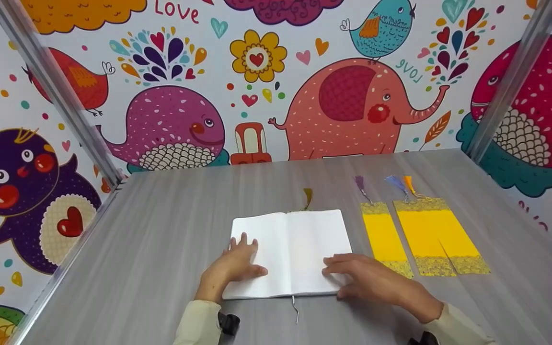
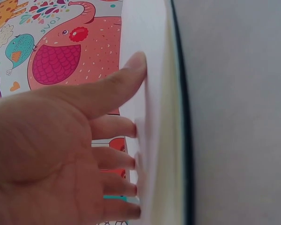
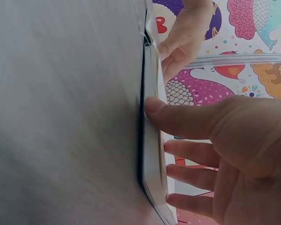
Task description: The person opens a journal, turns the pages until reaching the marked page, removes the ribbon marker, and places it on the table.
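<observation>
A notebook (image 1: pixel 276 282) with blank white pages lies open on the grey table. My left hand (image 1: pixel 236 262) rests on its left page, fingers spread and thumb toward the fold. In the left wrist view the fingertips of this hand (image 2: pixel 61 154) touch the paper. On the other side, my right hand (image 1: pixel 372 280) has its fingertips on the right page. Its thumb (image 3: pixel 182 117) lies against the edge of the page block in the right wrist view. A thin ribbon (image 1: pixel 295 309) trails from the bottom of the fold. Beyond the top edge, an olive tassel (image 1: pixel 308 197) sticks out.
Right of the notebook lies a yellow bookmark (image 1: pixel 386 237) with glittery bands and a purple tassel (image 1: pixel 361 186). Beside it, yellow bookmarks (image 1: pixel 434 230) sit edge to edge, with blue and orange tassels. A printed wall (image 1: pixel 257 120) stands behind the table (image 1: pixel 161 230), and metal posts flank it.
</observation>
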Tool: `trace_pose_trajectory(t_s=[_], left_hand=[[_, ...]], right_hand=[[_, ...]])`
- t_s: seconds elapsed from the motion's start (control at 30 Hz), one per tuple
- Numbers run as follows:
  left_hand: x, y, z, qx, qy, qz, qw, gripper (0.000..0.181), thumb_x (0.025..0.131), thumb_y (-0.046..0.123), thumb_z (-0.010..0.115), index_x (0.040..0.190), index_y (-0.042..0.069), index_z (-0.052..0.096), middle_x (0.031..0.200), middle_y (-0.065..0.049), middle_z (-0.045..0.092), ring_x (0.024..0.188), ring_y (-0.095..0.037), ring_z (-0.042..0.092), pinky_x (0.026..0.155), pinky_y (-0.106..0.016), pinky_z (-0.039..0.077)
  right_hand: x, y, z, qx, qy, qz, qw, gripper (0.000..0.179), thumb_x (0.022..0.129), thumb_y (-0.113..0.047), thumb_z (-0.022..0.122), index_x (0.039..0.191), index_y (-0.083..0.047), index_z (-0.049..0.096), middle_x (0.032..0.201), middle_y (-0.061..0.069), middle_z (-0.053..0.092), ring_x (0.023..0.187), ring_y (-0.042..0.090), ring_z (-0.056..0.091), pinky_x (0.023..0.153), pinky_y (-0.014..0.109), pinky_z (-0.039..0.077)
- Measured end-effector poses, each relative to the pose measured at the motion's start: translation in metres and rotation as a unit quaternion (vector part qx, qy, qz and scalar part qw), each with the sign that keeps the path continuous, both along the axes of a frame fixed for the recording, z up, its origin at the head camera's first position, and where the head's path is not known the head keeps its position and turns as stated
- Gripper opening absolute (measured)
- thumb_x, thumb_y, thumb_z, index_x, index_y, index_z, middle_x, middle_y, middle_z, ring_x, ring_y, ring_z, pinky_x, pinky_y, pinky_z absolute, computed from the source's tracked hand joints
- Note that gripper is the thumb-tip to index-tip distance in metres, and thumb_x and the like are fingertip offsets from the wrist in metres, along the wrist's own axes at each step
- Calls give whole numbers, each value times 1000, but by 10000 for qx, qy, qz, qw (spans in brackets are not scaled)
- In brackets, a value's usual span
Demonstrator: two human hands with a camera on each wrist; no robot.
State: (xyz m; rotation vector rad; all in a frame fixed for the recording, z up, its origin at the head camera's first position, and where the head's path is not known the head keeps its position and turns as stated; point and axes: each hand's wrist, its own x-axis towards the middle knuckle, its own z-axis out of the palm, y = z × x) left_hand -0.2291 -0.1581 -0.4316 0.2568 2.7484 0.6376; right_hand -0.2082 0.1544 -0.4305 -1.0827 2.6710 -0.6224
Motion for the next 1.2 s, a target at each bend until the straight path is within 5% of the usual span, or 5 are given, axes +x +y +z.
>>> trace_pose_trajectory(t_s=[0.3,0.63,0.93,1.07,1.2], left_hand=[[-2,2,-2,-26,9,-27,10000,81,89,31,74,149,-8,38,160,-38,19,148,-60,14,118,-69,20],[-3,3,0,-123,21,-51,9999,81,89,32,74,149,-8,38,159,-38,19,147,-60,15,119,-67,20],[2,5,6,217,179,82,9996,73,88,25,76,147,-5,45,158,-36,27,147,-56,24,120,-62,25],[3,2,8,649,236,188,9974,66,86,20,78,143,-2,52,157,-32,33,148,-51,28,121,-60,25],[1,-2,8,1058,386,133,9936,55,91,22,72,139,-2,57,151,-28,45,145,-45,38,120,-56,30]], right_hand=[[-4,8,4,-110,169,154,9997,35,93,-10,69,127,-12,70,127,4,71,118,26,66,101,49,52],[-12,10,6,-986,-48,-1006,9900,61,88,1,70,146,-5,51,156,17,43,138,39,48,107,52,45],[-17,5,3,-2658,-1248,-2329,9271,73,96,-11,65,157,-2,26,162,23,29,144,43,42,107,49,46],[-19,5,4,-3266,-1955,-2405,8929,68,101,-17,56,157,2,22,157,27,37,136,42,51,102,43,53],[-18,5,6,-3539,-2486,-2068,8776,64,103,-17,47,157,3,21,153,30,41,133,39,56,101,38,55]])
